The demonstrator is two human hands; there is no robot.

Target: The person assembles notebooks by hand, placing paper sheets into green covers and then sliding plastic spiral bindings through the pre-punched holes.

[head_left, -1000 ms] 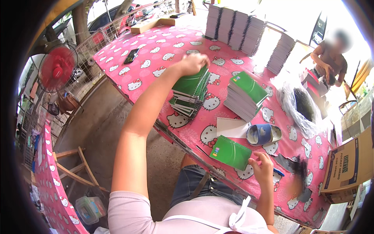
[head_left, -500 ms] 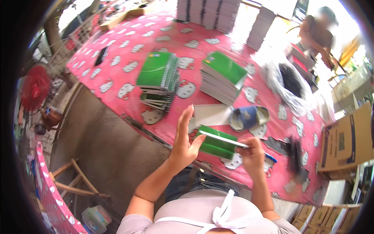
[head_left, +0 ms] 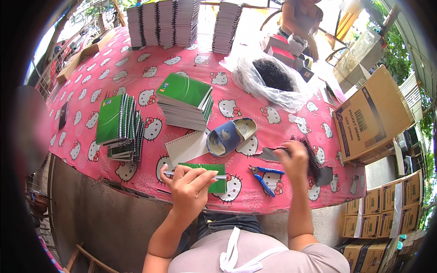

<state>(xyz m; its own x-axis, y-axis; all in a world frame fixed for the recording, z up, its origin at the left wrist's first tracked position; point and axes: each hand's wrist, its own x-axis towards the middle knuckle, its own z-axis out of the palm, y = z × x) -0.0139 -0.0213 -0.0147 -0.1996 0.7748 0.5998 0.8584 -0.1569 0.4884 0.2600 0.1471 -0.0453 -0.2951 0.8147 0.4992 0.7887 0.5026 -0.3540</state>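
Observation:
My left hand [head_left: 189, 184] is closed on a green-covered notebook [head_left: 218, 170] with punched holes along its far edge, just over the near table edge. My right hand [head_left: 293, 157] is at a heap of black spiral binding coils [head_left: 315, 157], its fingers curled; what they hold, if anything, I cannot make out. Between the hands lie blue-handled cutting pliers [head_left: 266, 177]. Beyond the notebook are a blue slipper [head_left: 227, 139] and a white sheet [head_left: 184, 148].
A stack of green notebooks [head_left: 184, 100] stands beside spiral-bound ones [head_left: 114, 118]. A plastic bag of black coils [head_left: 273, 75] sits further back, with tall notebook stacks [head_left: 227, 27] at the far edge. An open carton [head_left: 371, 116] stands at right. Another person [head_left: 302, 20] is at the far side.
My right hand has let go of the notebook and moved right to the coils. My left hand now grips the notebook. The view has turned to the right.

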